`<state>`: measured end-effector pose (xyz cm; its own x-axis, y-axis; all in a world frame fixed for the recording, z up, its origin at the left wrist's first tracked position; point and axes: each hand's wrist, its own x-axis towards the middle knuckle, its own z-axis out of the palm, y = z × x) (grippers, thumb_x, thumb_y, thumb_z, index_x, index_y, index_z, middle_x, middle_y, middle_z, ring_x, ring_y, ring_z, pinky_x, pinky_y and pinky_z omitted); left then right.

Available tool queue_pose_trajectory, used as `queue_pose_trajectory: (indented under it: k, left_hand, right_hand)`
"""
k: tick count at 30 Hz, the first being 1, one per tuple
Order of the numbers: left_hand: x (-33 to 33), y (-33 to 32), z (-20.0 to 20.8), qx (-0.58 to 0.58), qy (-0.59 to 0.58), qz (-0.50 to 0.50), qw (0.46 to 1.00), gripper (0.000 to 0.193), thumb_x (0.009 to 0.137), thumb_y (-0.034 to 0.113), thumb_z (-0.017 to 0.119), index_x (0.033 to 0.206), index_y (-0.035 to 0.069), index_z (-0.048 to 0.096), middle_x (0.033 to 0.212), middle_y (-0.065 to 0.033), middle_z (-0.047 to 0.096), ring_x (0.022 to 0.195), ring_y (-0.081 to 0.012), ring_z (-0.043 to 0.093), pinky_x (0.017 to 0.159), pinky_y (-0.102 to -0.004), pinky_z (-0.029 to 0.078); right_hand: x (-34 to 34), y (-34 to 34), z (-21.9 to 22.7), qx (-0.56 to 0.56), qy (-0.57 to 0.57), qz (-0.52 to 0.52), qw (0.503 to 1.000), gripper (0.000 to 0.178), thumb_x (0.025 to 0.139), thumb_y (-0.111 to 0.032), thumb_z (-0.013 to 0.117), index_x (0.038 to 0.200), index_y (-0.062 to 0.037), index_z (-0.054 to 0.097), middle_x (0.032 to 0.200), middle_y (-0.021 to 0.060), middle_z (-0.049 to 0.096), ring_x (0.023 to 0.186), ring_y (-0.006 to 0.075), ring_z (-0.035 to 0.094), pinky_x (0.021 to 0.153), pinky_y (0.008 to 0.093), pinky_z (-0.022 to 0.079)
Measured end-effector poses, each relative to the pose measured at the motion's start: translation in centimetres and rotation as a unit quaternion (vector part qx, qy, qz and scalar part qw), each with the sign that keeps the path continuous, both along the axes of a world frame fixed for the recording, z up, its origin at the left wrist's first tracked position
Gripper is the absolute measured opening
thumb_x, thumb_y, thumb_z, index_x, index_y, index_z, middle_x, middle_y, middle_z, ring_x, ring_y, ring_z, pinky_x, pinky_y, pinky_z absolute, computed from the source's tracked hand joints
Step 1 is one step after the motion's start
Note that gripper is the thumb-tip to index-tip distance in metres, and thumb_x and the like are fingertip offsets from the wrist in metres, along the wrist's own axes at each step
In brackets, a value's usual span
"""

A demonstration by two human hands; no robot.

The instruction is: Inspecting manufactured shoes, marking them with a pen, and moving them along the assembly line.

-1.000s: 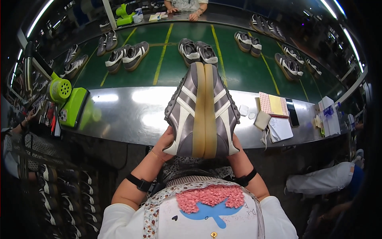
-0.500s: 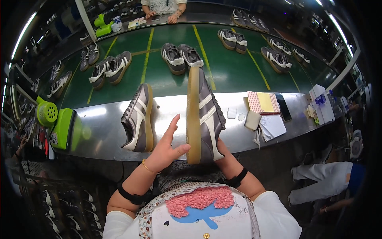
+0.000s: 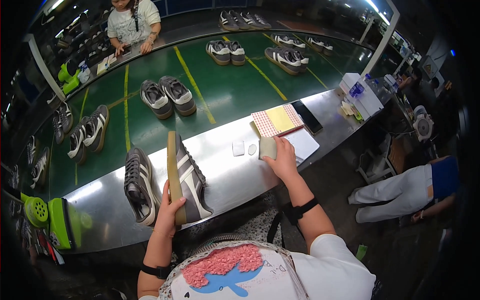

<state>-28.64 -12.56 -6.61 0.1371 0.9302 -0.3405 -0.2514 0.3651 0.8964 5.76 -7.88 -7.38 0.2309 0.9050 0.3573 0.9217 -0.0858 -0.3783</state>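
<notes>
My left hand [image 3: 169, 212] grips a grey sneaker [image 3: 190, 180] with white stripes by its heel end. The shoe is turned on its side, its tan gum sole facing left. Close by on its left, the matching sneaker [image 3: 138, 185] rests on the metal bench. Over to the right, the fingers of my right hand [image 3: 283, 159] close around a greyish-beige block [image 3: 268, 148], perhaps a sponge or rubber. Beside that block lie a small white square piece [image 3: 238, 148] and a smaller whitish piece [image 3: 252, 149].
A green conveyor [image 3: 150, 130] with yellow lines carries several sneaker pairs beyond the metal bench [image 3: 225, 190]. Right of the block are a checked notebook [image 3: 277, 120], papers, a phone [image 3: 306, 117] and a white box [image 3: 367, 97]. A green device [image 3: 60, 222] stands left. A co-worker [image 3: 134, 25] faces me across the belt.
My right hand has left the sneaker and reached right to take the beige block. My left hand now grasps the shoe, which is lower. The view has swung right.
</notes>
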Motion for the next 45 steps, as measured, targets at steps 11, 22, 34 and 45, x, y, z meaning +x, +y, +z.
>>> queue_pose_trajectory:
  k: [11,22,34,45]
  left_hand:
    - [-0.9,-0.4,0.1,0.002,0.005,0.007,1.0,0.078,0.072,0.01,0.059,0.139,0.015,0.019,0.119,-0.0117,0.04,0.105,-0.0214,0.044,0.088,-0.0305,0.038]
    - [-2.1,-0.5,-0.2,0.023,0.0,0.009,1.0,0.08,0.07,0.012,0.059,0.139,0.015,0.019,0.117,-0.0119,0.042,0.101,-0.0214,0.046,0.086,-0.0306,0.04]
    - [-3.6,-1.2,-0.3,0.003,-0.023,-0.002,1.0,0.075,0.073,0.009,0.058,0.138,0.014,0.02,0.114,-0.0121,0.043,0.098,-0.0207,0.047,0.083,-0.0305,0.041]
    - [-3.9,-1.5,9.1,0.113,-0.073,-0.032,0.99,0.083,0.069,0.013,0.065,0.139,0.009,0.02,0.126,-0.0098,0.039,0.112,-0.0182,0.04,0.096,-0.0285,0.03]
  right_hand:
    - [-0.5,1.9,1.2,0.008,0.282,0.091,0.955,0.036,0.069,-0.005,0.065,0.104,-0.0032,0.057,0.098,0.0124,0.049,0.09,0.0276,0.052,0.082,0.0328,0.043]
    - [-2.4,1.1,-1.6,-0.085,-0.105,-0.025,0.991,0.017,0.072,-0.018,0.063,0.083,-0.0062,0.058,0.089,0.0108,0.052,0.083,0.0278,0.054,0.071,0.0406,0.045]
    - [-3.2,-3.0,2.5,-0.117,-0.065,0.029,0.991,0.01,0.075,-0.007,0.049,0.079,-0.0022,0.056,0.082,0.0158,0.056,0.078,0.0335,0.058,0.069,0.0429,0.047]
    - [-11.0,-6.4,16.9,-0.038,0.526,0.282,0.802,0.021,0.092,-0.011,0.043,0.11,-0.0004,0.045,0.08,0.0006,0.05,0.068,0.0064,0.046,0.062,0.0202,0.04]
